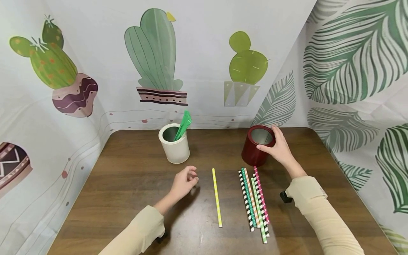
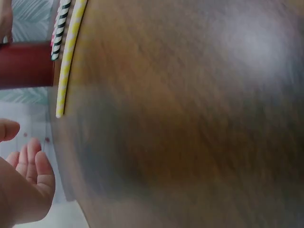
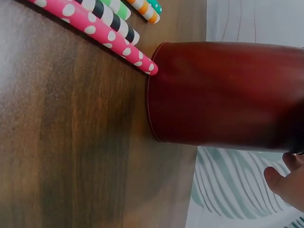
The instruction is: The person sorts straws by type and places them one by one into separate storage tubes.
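My right hand (image 1: 282, 148) is at the dark red pen holder (image 1: 254, 154), thumb on its near rim and fingers round its right side. The holder stands upright, and no contents show inside. In the right wrist view, the dark red pen holder (image 3: 223, 95) lies sideways across the picture, with a pink dotted paper straw (image 3: 111, 40) ending by its base. My left hand (image 1: 183, 182) hovers above the table, fingers loosely bent and holding nothing. Just right of it lies a yellow-and-white paper straw (image 1: 216, 198). The left hand (image 2: 28, 185) also shows in the left wrist view.
Several patterned paper straws (image 1: 253, 202) lie in a loose bunch in front of the dark red pen holder. A cream pen holder (image 1: 176, 150) at the back left contains green strips (image 1: 183, 125). Cactus-print cloth (image 1: 204, 63) stands behind the brown wooden table (image 1: 127, 170).
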A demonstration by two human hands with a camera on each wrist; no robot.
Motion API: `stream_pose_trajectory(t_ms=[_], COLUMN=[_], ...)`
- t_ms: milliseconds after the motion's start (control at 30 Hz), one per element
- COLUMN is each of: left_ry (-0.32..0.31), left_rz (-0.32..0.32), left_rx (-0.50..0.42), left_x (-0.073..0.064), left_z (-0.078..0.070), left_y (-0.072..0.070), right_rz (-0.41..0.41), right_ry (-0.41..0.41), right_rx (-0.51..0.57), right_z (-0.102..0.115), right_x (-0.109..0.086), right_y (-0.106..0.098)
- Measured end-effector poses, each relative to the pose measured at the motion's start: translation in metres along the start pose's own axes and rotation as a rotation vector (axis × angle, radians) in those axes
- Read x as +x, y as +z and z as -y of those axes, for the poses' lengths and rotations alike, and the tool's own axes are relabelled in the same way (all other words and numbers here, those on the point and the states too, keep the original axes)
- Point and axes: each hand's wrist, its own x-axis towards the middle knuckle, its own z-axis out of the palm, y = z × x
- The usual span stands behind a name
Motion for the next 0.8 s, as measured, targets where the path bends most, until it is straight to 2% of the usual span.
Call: stream_pose_trajectory(t_ms=[167,333,533,800], left_ry=[0.007,-0.021,-0.042,-0.057], left_rz=[0.12,0.183,0.178,0.143], left_rx=[0.025,0.041,0.096,0.164], left_x=[-0.001,0.003,0.006,0.009], left_z=[-0.002,-0.005,-0.008,-0.009], left_y=[0.012,0.021,0.029,0.038], right_rz=[0.029,0.039,0.039,0.028], right_ry=[0.042,0.067,0.081,0.094], right_rx=[0.038,0.102,0.178,0.19], right_z=[-0.001,-0.003,-0.002,-0.004], right_x=[0.001,0.001,0.0,0.001], right_y=[0.001,0.003,0.004,0.006])
